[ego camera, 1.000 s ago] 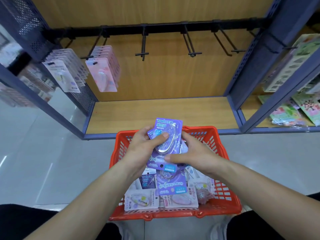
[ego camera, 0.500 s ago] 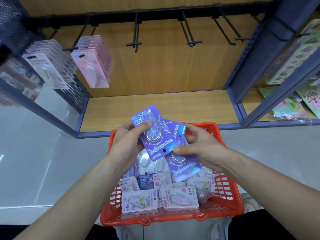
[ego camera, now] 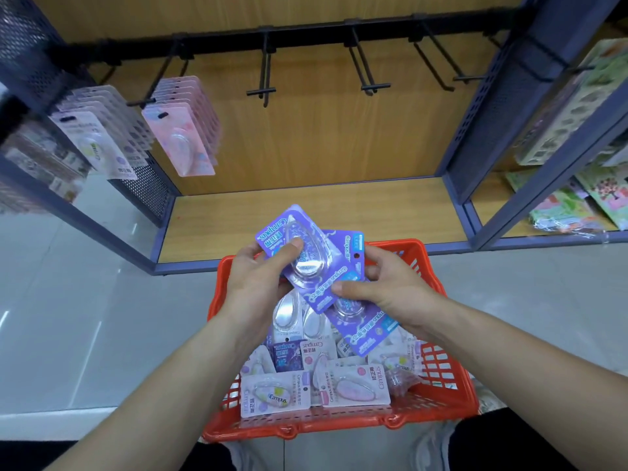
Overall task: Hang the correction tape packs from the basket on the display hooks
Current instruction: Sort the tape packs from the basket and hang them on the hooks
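Purple packs (ego camera: 319, 295) now fanned out, three showing, just above the basket's (ego camera: 339, 431) far rim. A second ago they were one squared stack. Left hand (ego camera: 258, 283) grips the top pack, thumb on its blister. Right hand (ego camera: 390, 294) pinches the lower two. Looks like sorting before hanging. Empty hooks (ego camera: 265, 91) up beyond the basket, pink packs (ego camera: 183, 137) already hung beyond its left side.

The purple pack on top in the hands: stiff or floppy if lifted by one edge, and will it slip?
Probably stiff: the top purple pack sticks out flat past the left hand without drooping. Likely light, as the right hand holds the other purple packs by a pinch. Its glossy plastic front may slip.
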